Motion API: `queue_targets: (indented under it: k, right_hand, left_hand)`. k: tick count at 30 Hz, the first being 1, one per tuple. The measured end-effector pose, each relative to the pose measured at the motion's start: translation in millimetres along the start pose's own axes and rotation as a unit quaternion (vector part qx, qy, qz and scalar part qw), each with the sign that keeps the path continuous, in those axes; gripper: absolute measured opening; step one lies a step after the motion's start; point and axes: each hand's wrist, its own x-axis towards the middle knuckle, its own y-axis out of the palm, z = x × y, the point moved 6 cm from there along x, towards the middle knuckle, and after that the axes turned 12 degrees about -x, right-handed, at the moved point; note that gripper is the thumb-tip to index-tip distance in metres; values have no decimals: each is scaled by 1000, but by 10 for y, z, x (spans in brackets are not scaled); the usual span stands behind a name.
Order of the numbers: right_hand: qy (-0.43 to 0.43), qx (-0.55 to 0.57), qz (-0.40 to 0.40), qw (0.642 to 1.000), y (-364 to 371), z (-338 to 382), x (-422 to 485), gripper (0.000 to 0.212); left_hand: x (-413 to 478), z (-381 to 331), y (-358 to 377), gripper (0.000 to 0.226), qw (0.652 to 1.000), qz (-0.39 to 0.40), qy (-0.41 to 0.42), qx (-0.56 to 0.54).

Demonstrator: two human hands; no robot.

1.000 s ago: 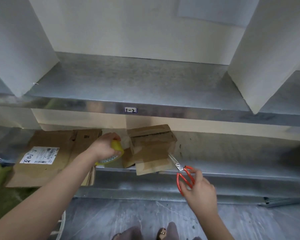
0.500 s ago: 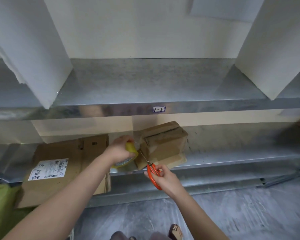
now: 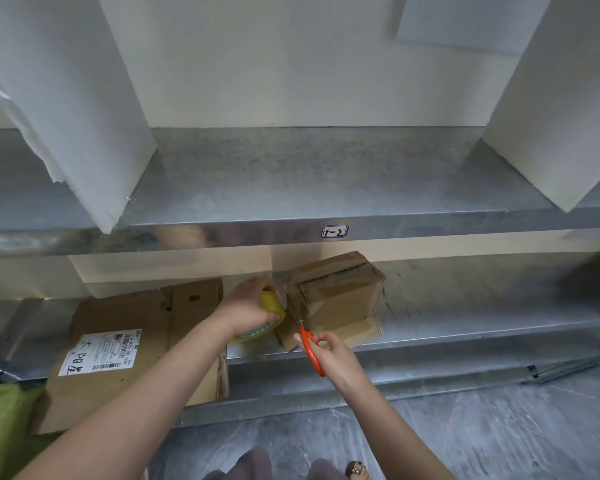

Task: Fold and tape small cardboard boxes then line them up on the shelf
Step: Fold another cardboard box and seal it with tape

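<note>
Taping stage judged underway | box (image 3: 340,292) folded, sitting on lower shelf (image 3: 465,322) at its front edge | left hand (image 3: 246,306) curled round tape roll (image 3: 272,304) beside box | right hand (image 3: 333,355) pinching scissors (image 3: 309,344) handles, blades at tape | outstanding: cut, flattened cardboard (image 3: 146,317), line-up.

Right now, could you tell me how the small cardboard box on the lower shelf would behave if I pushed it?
The small cardboard box is probably light, being thin, creased cardboard. It would likely slide readily on the smooth metal lower shelf. Its wide, low shape suggests it would hardly tip.
</note>
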Motion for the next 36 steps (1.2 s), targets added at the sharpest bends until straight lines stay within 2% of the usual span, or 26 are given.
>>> queue_targets:
  k: [6,18,20,24,27,30,36]
  right_hand:
    - [4,-26,-7,1000,-29,-60,60,34]
    - [-12,-67,-21,997,-97,-98,203,30]
    - [-18,-101,-24,994,-118,-103,206,34]
    - [-50,-138,-8,989,-118,-87,163,65]
    - [-74,-173,-32,982,-146,-114,122,64]
    - [-113,-258,-109,953,-238,-130,32,55]
    - [-192,-402,-255,858,-677,-383,-118,51]
  left_hand:
    - [8,-22,-8,48,1000,6,2,-6]
    - [23,16,-9,45,1000,19,3,5]
    - [31,27,-13,45,1000,16,1,-1]
    - [45,63,-17,47,1000,14,-9,-9]
    - [49,81,-11,47,1000,11,-15,-10]
    - [39,80,10,46,1000,12,-14,-13]
    - [-13,32,50,47,1000,3,-14,-22]
